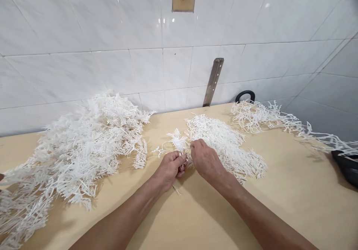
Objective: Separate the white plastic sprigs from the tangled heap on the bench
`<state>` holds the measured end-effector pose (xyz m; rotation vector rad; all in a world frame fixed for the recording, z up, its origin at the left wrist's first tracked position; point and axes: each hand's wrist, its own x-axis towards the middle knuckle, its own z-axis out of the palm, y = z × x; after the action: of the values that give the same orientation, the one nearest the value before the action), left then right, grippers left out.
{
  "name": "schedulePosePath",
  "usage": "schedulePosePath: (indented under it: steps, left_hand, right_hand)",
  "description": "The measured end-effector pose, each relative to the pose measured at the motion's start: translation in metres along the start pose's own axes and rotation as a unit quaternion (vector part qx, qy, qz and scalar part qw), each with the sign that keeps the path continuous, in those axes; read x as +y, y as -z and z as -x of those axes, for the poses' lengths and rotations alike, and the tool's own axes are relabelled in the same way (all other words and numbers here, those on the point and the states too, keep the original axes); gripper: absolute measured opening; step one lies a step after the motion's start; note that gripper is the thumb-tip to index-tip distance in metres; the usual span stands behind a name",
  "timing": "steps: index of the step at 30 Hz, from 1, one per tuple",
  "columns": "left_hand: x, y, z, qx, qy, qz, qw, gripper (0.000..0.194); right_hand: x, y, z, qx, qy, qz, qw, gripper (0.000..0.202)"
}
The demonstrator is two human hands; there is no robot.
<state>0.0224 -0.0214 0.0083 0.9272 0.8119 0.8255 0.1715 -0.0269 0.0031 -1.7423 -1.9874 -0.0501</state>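
Near the middle of the wooden table [167,220], my left hand [171,168] is closed on a small bunch of white branching sprigs [179,141], which fans out above the fingers. Just to its right, my right hand [205,158] is closed too, knuckles up. Its fingertips are hidden, and it lies against the left edge of a pile of thin white stems [223,142]. A few loose bits [176,189] rest on the tabletop below my left hand.
A large heap of white feathery sprigs [92,142] covers the left side. More white branching pieces [268,117] stretch along the back right. A metal strip [213,82] leans on the tiled wall; black objects [346,167] sit at the right edge.
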Motion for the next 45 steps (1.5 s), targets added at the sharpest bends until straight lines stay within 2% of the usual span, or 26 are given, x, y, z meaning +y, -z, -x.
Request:
schedulePosePath:
  steps: [6, 9, 12, 15, 19, 28, 36, 45]
  left_hand:
    - [0.001, 0.004, -0.003, -0.005, -0.005, 0.048, 0.999, 0.043]
    - [0.0, 0.006, -0.005, 0.007, -0.005, 0.068, 0.998, 0.041]
    - [-0.002, 0.006, -0.006, 0.019, -0.01, 0.079, 0.997, 0.042]
    - [-0.004, 0.006, -0.007, 0.02, -0.02, 0.091, 0.995, 0.042]
    - [-0.007, 0.006, -0.009, 0.029, -0.02, 0.099, 0.994, 0.041]
    - [-0.007, 0.006, -0.01, 0.048, -0.017, 0.101, 0.994, 0.044]
    - [-0.006, 0.006, -0.009, 0.049, -0.015, 0.112, 0.992, 0.041]
    - [-0.006, 0.007, -0.009, 0.044, -0.011, 0.122, 0.991, 0.042]
  right_hand:
    - [0.022, 0.012, -0.006, 0.117, -0.051, -0.034, 0.991, 0.009]
    - [0.019, 0.019, -0.004, 0.139, -0.006, -0.098, 0.985, 0.011]
    - [0.008, 0.021, 0.0, 0.109, 0.063, -0.189, 0.974, 0.012]
    - [0.0, 0.016, 0.005, 0.071, 0.086, -0.209, 0.972, 0.013]
    - [-0.003, 0.011, 0.008, 0.036, 0.069, -0.191, 0.979, 0.012]
    - [-0.005, 0.006, 0.009, 0.03, 0.03, -0.162, 0.986, 0.018]
    - [-0.004, 0.006, 0.009, 0.022, 0.027, -0.172, 0.985, 0.019]
    - [-0.007, 0.007, 0.007, -0.004, -0.006, -0.211, 0.978, 0.021]
